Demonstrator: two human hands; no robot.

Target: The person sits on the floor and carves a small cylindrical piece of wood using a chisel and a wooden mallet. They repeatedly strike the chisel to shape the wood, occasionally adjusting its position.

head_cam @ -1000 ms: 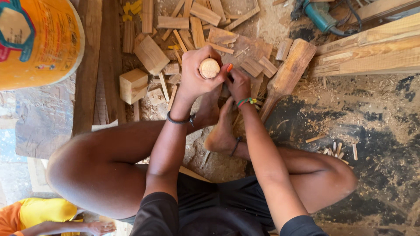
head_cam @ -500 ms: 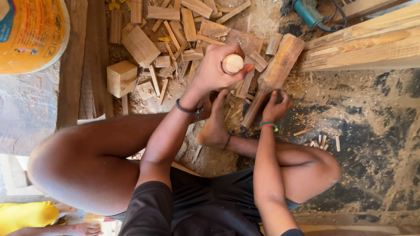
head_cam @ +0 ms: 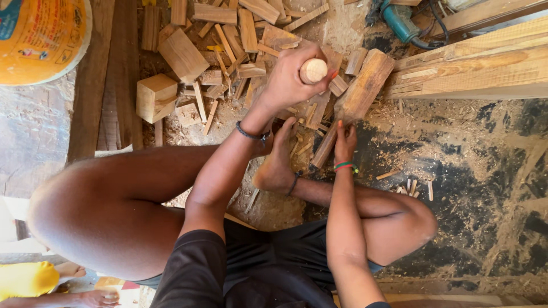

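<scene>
Presently, the left hand (head_cam: 288,82) was clenched around a round wooden dowel (head_cam: 313,71), with the pale, circular end of the dowel facing up toward the camera just beyond the fingers. A dark bracelet (head_cam: 251,135) sat on the wrist behind that hand. The right hand (head_cam: 345,141) was closed around the narrow handle of a wooden mallet (head_cam: 357,100); the broad head of the mallet lay ahead of that hand, just beside the dowel and to its right. A red and green wristband (head_cam: 345,166) sat behind the right hand. A bare foot (head_cam: 278,162) rested between the two hands, nearer the body. Wood offcuts (head_cam: 228,51) lay scattered beyond and to the left of the left hand, with a small wooden block (head_cam: 155,97) farther left. Stacked timber planks (head_cam: 474,63) lay to the right of the mallet head, and sawdust covered the floor (head_cam: 491,171).
</scene>
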